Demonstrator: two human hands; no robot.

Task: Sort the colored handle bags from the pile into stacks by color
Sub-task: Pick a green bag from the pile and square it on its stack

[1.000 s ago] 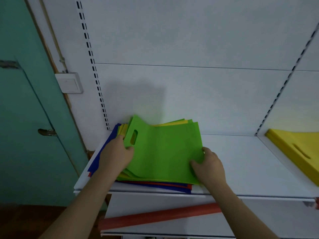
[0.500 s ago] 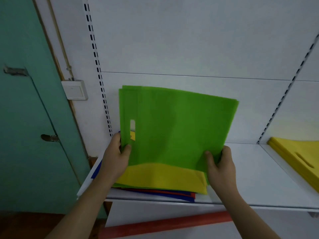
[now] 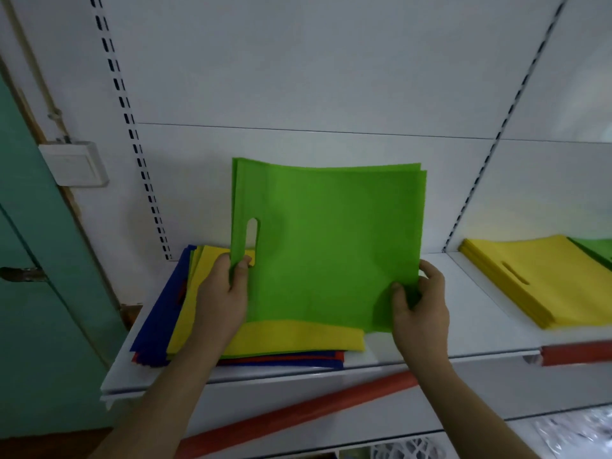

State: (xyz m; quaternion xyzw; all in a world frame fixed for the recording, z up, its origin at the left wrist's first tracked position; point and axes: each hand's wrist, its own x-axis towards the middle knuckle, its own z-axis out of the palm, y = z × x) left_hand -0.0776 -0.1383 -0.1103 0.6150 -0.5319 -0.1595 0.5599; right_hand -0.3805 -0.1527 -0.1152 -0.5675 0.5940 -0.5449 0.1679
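Note:
I hold a few green handle bags [image 3: 328, 240] upright above the mixed pile [image 3: 291, 337], whose top bag is yellow, with blue, red and green edges beneath. My left hand [image 3: 225, 293] pinches the green bags' left edge just below the handle slot. My right hand [image 3: 419, 303] pinches their lower right corner. A sorted yellow stack [image 3: 543, 279] lies on the shelf to the right, and the corner of a green stack [image 3: 596, 250] shows behind it at the frame edge.
The white shelf [image 3: 430, 346] has bare surface between the pile and the yellow stack. A red roll [image 3: 298, 415] lies slanted below the shelf front. A green door [image 3: 36, 293] and a wall switch [image 3: 73, 164] stand at left. A white basket [image 3: 407, 450] peeks below.
The green bags went from lying flat on the pile to being held upright in both hands, uncovering the yellow bag. The view has shifted right, bringing the yellow stack further in.

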